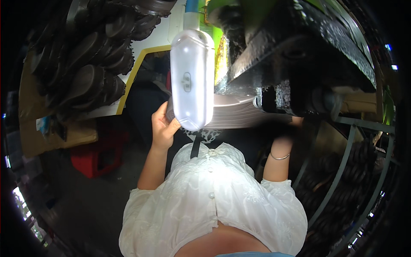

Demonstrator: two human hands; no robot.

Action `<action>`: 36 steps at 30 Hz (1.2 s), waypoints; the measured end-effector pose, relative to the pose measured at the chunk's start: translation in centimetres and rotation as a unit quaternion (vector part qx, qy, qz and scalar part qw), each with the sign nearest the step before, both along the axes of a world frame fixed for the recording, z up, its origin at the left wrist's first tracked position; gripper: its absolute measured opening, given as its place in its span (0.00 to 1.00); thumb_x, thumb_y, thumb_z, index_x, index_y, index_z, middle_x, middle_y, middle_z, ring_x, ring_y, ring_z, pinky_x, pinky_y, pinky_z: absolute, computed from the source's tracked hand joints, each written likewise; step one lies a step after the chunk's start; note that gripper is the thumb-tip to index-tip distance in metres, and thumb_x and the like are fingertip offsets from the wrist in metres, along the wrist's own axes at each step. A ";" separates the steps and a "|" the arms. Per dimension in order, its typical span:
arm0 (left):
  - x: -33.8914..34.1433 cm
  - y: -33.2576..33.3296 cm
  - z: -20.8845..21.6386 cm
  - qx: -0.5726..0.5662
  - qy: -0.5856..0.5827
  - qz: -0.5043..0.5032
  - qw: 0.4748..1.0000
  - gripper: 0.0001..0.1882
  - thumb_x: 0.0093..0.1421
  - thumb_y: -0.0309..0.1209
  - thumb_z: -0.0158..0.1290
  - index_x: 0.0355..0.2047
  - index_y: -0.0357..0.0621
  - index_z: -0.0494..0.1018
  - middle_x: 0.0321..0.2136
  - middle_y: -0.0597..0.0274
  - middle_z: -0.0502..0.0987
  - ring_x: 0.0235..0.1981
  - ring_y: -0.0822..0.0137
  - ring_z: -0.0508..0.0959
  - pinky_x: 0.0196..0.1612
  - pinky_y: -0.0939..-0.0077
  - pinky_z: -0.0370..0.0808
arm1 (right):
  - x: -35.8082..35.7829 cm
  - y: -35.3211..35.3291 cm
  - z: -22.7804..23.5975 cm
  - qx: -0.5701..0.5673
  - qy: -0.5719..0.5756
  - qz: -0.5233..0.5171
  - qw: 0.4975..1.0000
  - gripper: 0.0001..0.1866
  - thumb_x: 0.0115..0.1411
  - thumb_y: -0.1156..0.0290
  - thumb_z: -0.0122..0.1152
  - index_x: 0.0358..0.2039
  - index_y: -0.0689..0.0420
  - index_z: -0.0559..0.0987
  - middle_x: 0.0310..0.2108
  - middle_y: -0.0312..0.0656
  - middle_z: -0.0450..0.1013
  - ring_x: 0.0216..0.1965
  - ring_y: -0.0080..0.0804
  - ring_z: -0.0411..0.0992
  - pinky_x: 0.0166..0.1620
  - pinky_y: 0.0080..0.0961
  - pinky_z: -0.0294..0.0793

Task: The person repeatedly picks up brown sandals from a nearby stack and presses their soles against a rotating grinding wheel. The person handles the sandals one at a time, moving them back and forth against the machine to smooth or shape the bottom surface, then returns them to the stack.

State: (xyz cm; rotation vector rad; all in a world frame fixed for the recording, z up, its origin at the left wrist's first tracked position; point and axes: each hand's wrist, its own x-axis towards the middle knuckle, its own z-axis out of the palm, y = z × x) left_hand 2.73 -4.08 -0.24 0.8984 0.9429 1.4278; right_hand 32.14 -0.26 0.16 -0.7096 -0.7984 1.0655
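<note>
Evidently, the person's left hand [162, 132] gripped one end of a brown, ridged sole-like piece [234, 115], the thumb on its near edge. That piece stretched between the two hands, its middle partly hidden by a white, glowing lamp [192, 85] just right of the left hand. The right hand [296, 121], below a silver bracelet's [280, 157] wrist position, was mostly lost behind a dark blur, so whether it held the piece could not be told. Beyond the right hand loomed a dark machine [295, 55]; beyond and left of the left hand lay heaped dark footwear pieces [90, 64], with a red stool [92, 158] lower down on that side.
</note>
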 end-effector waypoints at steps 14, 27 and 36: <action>-9.0 -3.8 -2.3 -0.039 0.048 -0.009 0.998 0.28 0.47 0.30 0.54 0.48 0.29 0.60 0.40 0.53 0.71 0.42 0.63 0.72 0.48 0.72 0.66 | -8.4 -1.5 -1.3 -0.076 0.226 0.132 0.962 0.21 0.50 0.69 0.52 0.45 0.64 0.68 0.40 0.45 0.69 0.42 0.34 0.68 0.47 0.30 0.67; -10.7 -4.7 -4.8 -0.189 0.168 -0.193 0.948 0.17 0.44 0.23 0.60 0.36 0.31 0.72 0.33 0.60 0.76 0.34 0.72 0.75 0.40 0.78 0.71 | -8.5 -0.1 1.4 -0.048 -0.111 0.240 0.963 0.24 0.45 0.71 0.62 0.45 0.62 0.69 0.37 0.39 0.70 0.40 0.25 0.67 0.47 0.22 0.64; 5.7 -0.7 -2.1 0.052 0.330 -0.184 0.925 0.19 0.45 0.32 0.62 0.35 0.34 0.73 0.27 0.58 0.77 0.29 0.68 0.77 0.33 0.75 0.73 | -7.1 5.3 4.4 -0.003 -0.358 0.390 0.848 0.33 0.37 0.67 0.70 0.45 0.61 0.70 0.41 0.42 0.70 0.43 0.30 0.68 0.48 0.24 0.66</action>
